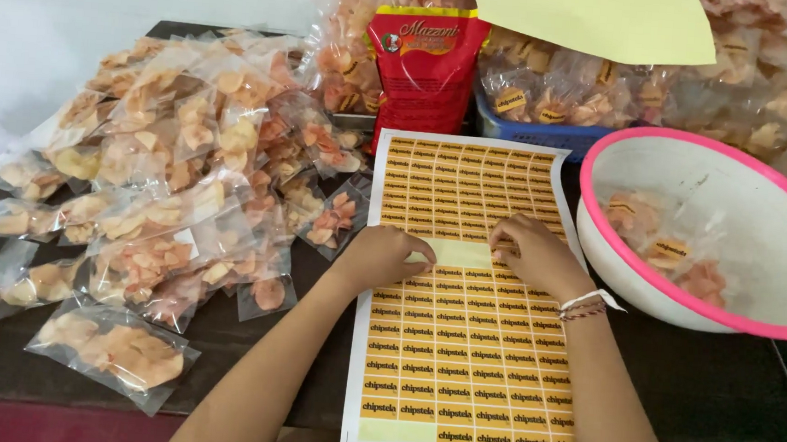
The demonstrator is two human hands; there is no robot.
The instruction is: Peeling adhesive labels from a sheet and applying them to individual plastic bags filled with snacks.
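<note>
A white sheet of small yellow-orange sticker labels [463, 346] lies flat on the dark table in front of me. My left hand [380, 255] rests on the sheet's left side with its fingers curled, beside a bare strip where labels have been peeled off. My right hand [536, 253], with bracelets at the wrist, presses its fingertips on the row of labels at the strip's right end. Whether a label is pinched between the fingers cannot be told.
A heap of clear bags of orange crisps [166, 168] covers the table's left. A white bowl with a pink rim [648, 142] at the right holds a few labelled bags. Behind stand a red pouch [422, 71], a blue basket [534, 129] and a yellow paper [601, 19].
</note>
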